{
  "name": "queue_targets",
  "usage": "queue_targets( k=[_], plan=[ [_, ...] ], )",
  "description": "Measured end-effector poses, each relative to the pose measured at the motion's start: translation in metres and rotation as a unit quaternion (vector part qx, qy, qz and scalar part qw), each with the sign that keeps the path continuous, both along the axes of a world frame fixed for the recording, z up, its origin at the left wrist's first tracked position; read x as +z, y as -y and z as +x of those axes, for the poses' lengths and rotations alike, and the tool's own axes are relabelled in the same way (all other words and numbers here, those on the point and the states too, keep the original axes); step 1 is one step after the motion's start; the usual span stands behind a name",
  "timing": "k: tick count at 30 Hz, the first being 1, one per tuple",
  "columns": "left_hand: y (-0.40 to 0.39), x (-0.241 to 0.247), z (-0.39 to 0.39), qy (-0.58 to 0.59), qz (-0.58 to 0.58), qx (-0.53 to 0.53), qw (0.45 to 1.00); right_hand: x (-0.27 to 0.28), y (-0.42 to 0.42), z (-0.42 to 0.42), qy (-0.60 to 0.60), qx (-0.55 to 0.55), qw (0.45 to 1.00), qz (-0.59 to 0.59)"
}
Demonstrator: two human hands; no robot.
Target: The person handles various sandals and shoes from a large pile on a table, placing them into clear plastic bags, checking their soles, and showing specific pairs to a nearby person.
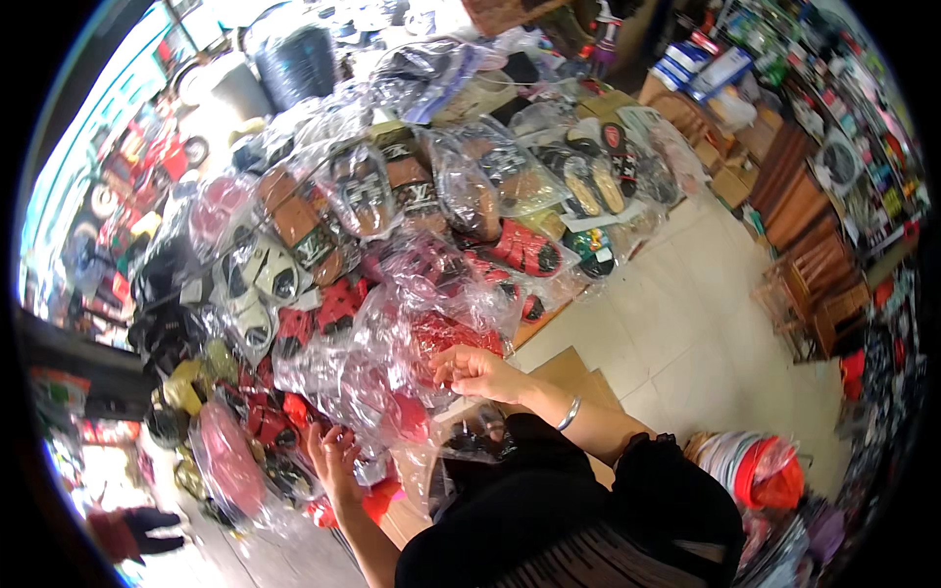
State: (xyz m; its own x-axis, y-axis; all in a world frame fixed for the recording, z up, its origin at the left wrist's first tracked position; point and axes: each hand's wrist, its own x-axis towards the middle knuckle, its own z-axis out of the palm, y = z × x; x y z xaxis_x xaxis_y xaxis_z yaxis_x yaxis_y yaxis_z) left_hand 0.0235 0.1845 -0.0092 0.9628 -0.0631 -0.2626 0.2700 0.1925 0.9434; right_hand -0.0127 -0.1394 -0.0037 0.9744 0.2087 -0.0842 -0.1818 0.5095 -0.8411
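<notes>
Clear plastic bags point(334, 371) lie crumpled in front of me over a heap of bagged footwear. My right hand point(481, 376) hovers at their right side with its fingers bent, close to a bagged red item point(452, 334); whether it pinches the film cannot be told. Lower left, my left hand point(337, 463) has its fingers apart beside the bags and a red clog point(268, 422). A pink bagged item point(231, 459) lies left of that hand. Beyond my hands are red clogs point(526, 248), white clogs point(268, 272) and brown slides point(294, 217) in clear bags.
A flattened cardboard piece point(562, 367) lies by the display's right edge on the tiled floor point(676, 316). Wooden stools point(801, 287) and packed shelves point(845, 95) line the right. A red-rimmed container point(768, 474) stands behind my right arm. A person point(140, 531) is at lower left.
</notes>
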Motion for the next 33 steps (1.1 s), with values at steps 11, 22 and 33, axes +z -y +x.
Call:
queue_targets(
  k=[11, 22, 33],
  plan=[
    [0.02, -0.022, 0.08, -0.001, -0.167, -0.052, 0.985, 0.023, 0.031, -0.051, -0.036, 0.015, 0.999, 0.006],
    [0.109, 0.014, 0.065, 0.097, -0.137, 0.222, 0.96, -0.012, 0.29, -0.008, -0.068, -0.379, 0.917, -0.108],
    [0.194, 0.067, 0.04, 0.228, -0.2, 0.254, 0.919, -0.091, 0.601, 0.087, -0.179, -0.339, 0.92, -0.086]
  ],
)
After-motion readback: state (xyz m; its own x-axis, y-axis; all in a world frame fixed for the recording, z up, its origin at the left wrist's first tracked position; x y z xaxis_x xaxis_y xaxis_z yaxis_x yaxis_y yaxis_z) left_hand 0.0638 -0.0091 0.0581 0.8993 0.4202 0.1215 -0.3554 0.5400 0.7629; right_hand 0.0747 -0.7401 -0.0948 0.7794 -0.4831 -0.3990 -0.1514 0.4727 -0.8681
